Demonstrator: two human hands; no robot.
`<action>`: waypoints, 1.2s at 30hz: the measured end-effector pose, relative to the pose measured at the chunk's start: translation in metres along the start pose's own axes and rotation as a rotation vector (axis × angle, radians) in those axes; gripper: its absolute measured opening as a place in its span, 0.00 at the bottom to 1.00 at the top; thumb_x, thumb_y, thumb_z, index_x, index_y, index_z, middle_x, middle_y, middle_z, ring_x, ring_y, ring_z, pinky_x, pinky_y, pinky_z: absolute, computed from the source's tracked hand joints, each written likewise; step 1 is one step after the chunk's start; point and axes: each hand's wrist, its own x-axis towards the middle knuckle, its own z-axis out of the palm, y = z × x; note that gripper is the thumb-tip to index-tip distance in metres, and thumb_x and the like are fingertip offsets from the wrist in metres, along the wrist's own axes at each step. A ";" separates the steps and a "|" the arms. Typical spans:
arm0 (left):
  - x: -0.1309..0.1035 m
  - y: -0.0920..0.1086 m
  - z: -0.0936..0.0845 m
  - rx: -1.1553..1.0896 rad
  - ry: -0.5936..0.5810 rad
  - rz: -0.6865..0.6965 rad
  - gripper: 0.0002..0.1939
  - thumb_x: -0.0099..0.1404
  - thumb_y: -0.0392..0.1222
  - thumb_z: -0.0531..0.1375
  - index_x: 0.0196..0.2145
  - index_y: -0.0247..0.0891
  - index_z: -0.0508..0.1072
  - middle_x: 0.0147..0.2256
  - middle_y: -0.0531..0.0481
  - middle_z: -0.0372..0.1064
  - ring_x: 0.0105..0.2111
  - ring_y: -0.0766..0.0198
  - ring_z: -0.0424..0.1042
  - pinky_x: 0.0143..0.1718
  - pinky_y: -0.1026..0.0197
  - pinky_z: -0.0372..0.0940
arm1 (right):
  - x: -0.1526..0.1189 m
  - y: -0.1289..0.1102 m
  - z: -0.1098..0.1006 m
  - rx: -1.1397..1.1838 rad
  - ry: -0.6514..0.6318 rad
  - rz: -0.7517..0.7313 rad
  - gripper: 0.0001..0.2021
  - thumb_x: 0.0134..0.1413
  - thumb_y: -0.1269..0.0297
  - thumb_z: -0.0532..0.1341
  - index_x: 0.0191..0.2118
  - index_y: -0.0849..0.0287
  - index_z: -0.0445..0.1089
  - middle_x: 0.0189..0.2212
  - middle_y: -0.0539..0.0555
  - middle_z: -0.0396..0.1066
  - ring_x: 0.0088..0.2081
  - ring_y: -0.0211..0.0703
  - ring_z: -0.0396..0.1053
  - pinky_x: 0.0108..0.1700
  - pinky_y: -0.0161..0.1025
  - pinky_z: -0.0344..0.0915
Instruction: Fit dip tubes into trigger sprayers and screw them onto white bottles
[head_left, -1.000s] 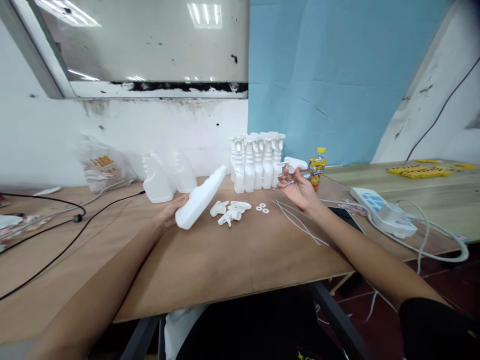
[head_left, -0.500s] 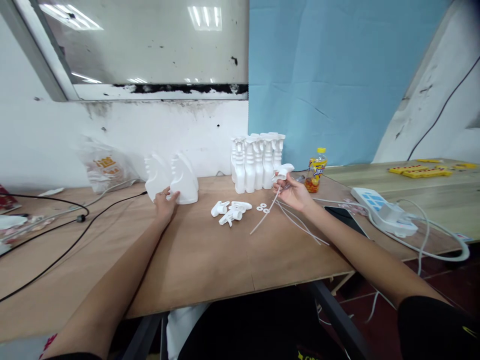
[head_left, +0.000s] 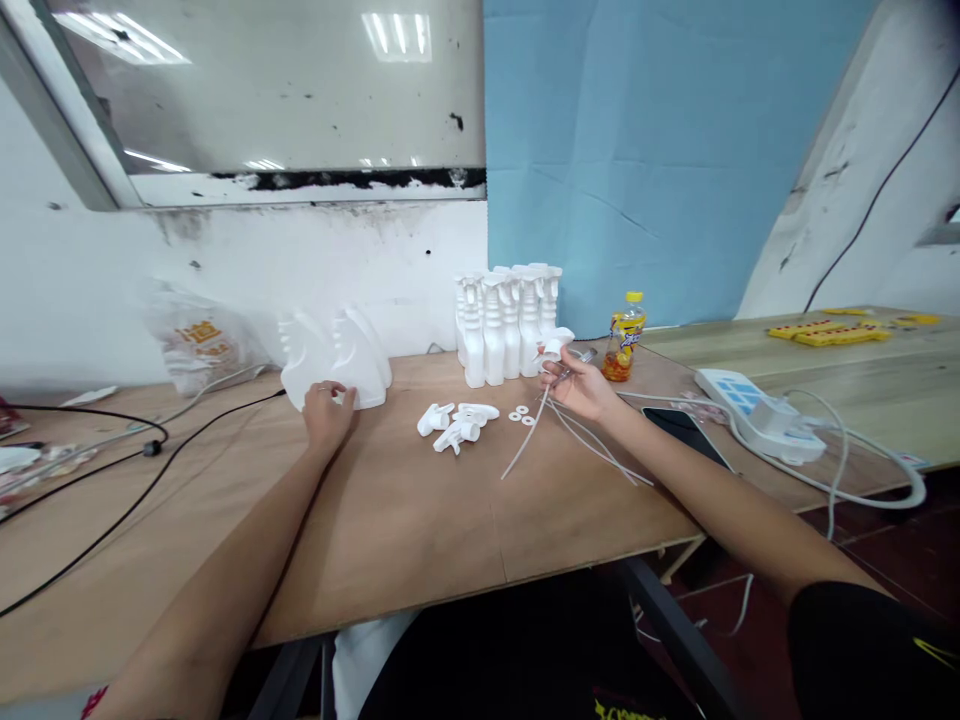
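Observation:
My right hand [head_left: 581, 388] is closed on a white trigger spray head [head_left: 556, 343], from which a thin dip tube [head_left: 526, 446] slants down toward the table. My left hand [head_left: 328, 415] has its fingers curled against the base of a white spray bottle [head_left: 361, 368] without a head, and some fingertips are hidden. Beside it stands another headless bottle [head_left: 300, 355]. Between my hands lie 3 loose trigger heads [head_left: 459, 428] and several small white washers [head_left: 521, 413]. Loose dip tubes [head_left: 600, 450] rest below my right hand.
Several bottles with heads fitted [head_left: 510, 325] stand together by the wall. A drink bottle [head_left: 624, 338], a phone [head_left: 686, 436] and a power strip [head_left: 757, 415] are on the right. A plastic bag [head_left: 199, 340] and black cables [head_left: 180, 470] lie left.
The view has shifted slightly to the right. My right hand still holds the spray head, now with its tube a little steeper. My left hand stays at the bottle's base.

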 end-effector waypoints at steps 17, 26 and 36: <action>-0.009 0.019 0.002 0.231 -0.301 0.221 0.22 0.67 0.52 0.54 0.51 0.35 0.71 0.51 0.34 0.68 0.52 0.40 0.67 0.49 0.43 0.62 | 0.002 -0.013 -0.010 -0.160 0.169 0.104 0.09 0.64 0.69 0.52 0.31 0.59 0.63 0.18 0.42 0.43 0.16 0.32 0.43 0.14 0.26 0.48; -0.028 0.062 -0.012 0.000 -0.233 0.427 0.14 0.69 0.45 0.52 0.43 0.37 0.74 0.44 0.39 0.73 0.49 0.46 0.69 0.51 0.46 0.61 | 0.005 -0.010 -0.016 -0.619 0.349 0.164 0.18 0.62 0.61 0.61 0.25 0.55 0.53 0.14 0.38 0.43 0.13 0.28 0.36 0.13 0.28 0.37; -0.124 0.174 -0.050 -0.545 -0.381 0.724 0.09 0.72 0.42 0.52 0.41 0.40 0.72 0.38 0.48 0.74 0.39 0.63 0.72 0.44 0.60 0.65 | 0.006 0.003 -0.023 -1.308 0.434 -0.232 0.07 0.62 0.62 0.58 0.38 0.60 0.69 0.27 0.54 0.72 0.24 0.41 0.70 0.24 0.33 0.61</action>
